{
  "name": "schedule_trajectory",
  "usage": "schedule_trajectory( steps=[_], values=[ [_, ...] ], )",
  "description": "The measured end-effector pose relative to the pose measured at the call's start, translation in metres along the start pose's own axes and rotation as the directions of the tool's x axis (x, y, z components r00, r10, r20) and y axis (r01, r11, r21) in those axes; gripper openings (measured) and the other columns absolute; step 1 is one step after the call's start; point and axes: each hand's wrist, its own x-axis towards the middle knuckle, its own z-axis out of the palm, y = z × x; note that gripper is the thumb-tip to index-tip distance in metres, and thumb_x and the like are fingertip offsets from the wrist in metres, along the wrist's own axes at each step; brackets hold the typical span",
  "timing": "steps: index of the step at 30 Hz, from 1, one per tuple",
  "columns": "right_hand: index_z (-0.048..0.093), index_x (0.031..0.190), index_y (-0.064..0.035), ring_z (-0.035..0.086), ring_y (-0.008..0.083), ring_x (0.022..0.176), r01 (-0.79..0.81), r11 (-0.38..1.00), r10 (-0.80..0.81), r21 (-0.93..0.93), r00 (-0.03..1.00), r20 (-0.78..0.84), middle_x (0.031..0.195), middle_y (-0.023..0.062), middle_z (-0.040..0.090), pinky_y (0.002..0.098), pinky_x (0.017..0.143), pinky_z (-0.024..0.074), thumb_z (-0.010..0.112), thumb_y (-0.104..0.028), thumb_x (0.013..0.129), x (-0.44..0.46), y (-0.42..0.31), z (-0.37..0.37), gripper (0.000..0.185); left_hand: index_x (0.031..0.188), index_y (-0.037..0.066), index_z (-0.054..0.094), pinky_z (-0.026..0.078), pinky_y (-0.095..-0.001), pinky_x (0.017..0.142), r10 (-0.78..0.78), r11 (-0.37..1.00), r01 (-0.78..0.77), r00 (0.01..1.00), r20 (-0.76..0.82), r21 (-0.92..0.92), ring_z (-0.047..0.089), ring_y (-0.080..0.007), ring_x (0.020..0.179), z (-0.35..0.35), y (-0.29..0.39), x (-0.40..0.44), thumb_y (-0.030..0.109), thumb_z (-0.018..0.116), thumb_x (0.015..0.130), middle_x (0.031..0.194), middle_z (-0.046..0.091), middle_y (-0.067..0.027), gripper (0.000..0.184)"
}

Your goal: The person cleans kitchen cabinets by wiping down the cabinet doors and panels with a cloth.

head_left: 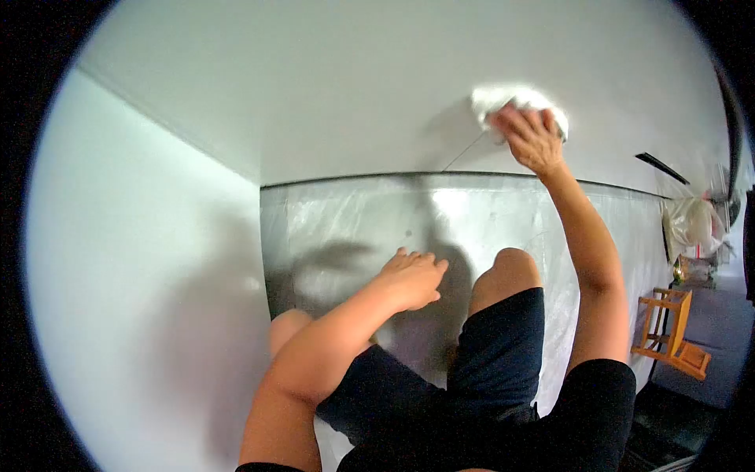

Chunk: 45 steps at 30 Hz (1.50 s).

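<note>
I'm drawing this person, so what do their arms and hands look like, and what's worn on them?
The left arm and right arm are bare below short black fabric sleeves. The left hand and right hand are ungloved, with no watch or bracelet showing. The right one is too blurred for small details.

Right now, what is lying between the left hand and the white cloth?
In the head view, from the left hand to the white cloth come shiny grey floor, a dark seam, then pale wall.
</note>
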Motion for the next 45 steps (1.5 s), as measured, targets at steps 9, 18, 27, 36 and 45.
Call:
schedule_trajectory(
  steps=[9, 18, 27, 36, 45],
  values=[
    [0.041, 0.137, -0.0234, 0.023, 0.0302, 0.135, -0.549, 0.780, 0.625, 0.298, 0.680, -0.383, 0.147, 0.0055, 0.029, 0.0480, 0.109, 0.0142, 0.052, -0.035, 0.083, 0.101, 0.055, -0.061, 0.056, 0.135, 0.006, 0.037, 0.033, -0.0427, 0.104, -0.051, 0.999, 0.049, 0.997, -0.054, -0.023, 0.042, -0.0330, 0.123, -0.020, 0.023, 0.008, 0.028, 0.056, 0.087, 0.131, 0.046, -0.0174, 0.056],
    [0.039, 0.137, -0.0265, 0.020, 0.0274, 0.135, -0.518, 0.814, 0.580, 0.262, 0.724, -0.373, 0.146, 0.0022, 0.028, 0.0476, 0.112, 0.0072, 0.060, -0.036, 0.079, 0.065, 0.166, -0.094, 0.063, 0.124, 0.004, 0.049, 0.034, -0.0444, 0.102, 0.041, 0.997, 0.043, 0.452, -0.891, 0.068, 0.044, -0.0360, 0.120, -0.105, 0.040, -0.033, 0.011, 0.060, 0.080, 0.127, 0.049, -0.0180, 0.045],
    [0.047, 0.127, -0.0218, 0.041, 0.0192, 0.116, -0.292, 0.920, 0.392, 0.261, 0.698, -0.599, 0.123, 0.0004, 0.046, 0.0445, 0.099, 0.0293, 0.060, -0.037, 0.076, 0.177, 0.201, -0.153, 0.054, 0.122, -0.002, 0.049, 0.032, -0.0411, 0.099, 0.686, 0.716, 0.505, -0.380, -0.620, 0.482, 0.041, -0.0336, 0.115, -0.333, 0.124, -0.047, 0.009, 0.055, 0.082, 0.123, 0.045, -0.0191, 0.042],
    [0.054, 0.113, -0.0187, 0.047, 0.0245, 0.100, -0.558, 0.818, 0.553, 0.140, 0.696, -0.457, 0.104, 0.0053, 0.050, 0.0410, 0.083, 0.0364, 0.066, -0.036, 0.073, -0.011, 0.322, -0.113, 0.046, 0.118, -0.002, 0.054, 0.034, -0.0418, 0.095, 0.709, 0.620, 0.703, -0.312, -0.633, 0.349, 0.040, -0.0302, 0.106, -0.348, 0.098, -0.032, 0.017, 0.049, 0.076, 0.109, 0.045, -0.0152, 0.046],
    [0.044, 0.128, -0.0015, 0.025, 0.0387, 0.132, -0.907, 0.413, 0.772, 0.077, 0.304, -0.558, 0.135, 0.0195, 0.039, 0.0513, 0.108, 0.0157, 0.045, -0.025, 0.088, -0.116, 0.389, -0.048, 0.047, 0.108, 0.001, 0.059, 0.035, -0.0399, 0.092, 0.718, 0.592, 0.750, -0.325, -0.616, 0.294, 0.041, -0.0283, 0.103, -0.351, 0.100, -0.030, 0.017, 0.050, 0.076, 0.105, 0.045, -0.0135, 0.037]
  ],
)
